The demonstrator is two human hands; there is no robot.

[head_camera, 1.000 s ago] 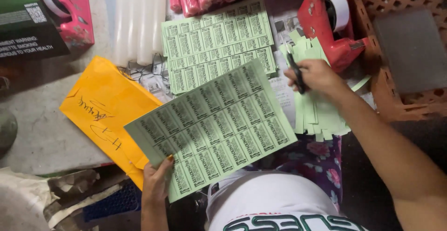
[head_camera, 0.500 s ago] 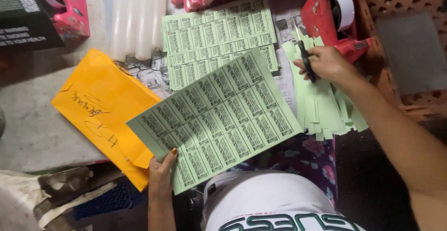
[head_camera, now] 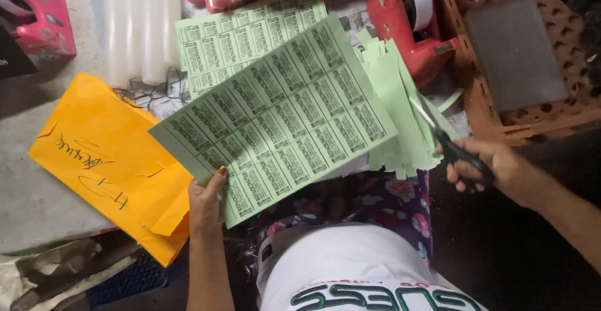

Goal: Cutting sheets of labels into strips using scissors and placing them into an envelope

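The left hand (head_camera: 206, 204) pinches the label sheet (head_camera: 275, 114) by its near corner, holding it flat for cutting. The right hand (head_camera: 494, 170) grips black scissors (head_camera: 447, 139), blades parted, just off the sheet's right edge beside cut strips (head_camera: 400, 117).

Red tape dispenser (head_camera: 407, 29) and crate (head_camera: 501, 123) crowd right.

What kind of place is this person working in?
Probably a small home workshop for labelling and packing goods. The left hand holds a green label sheet, the right hand holds scissors, and a red tape dispenser sits nearby.
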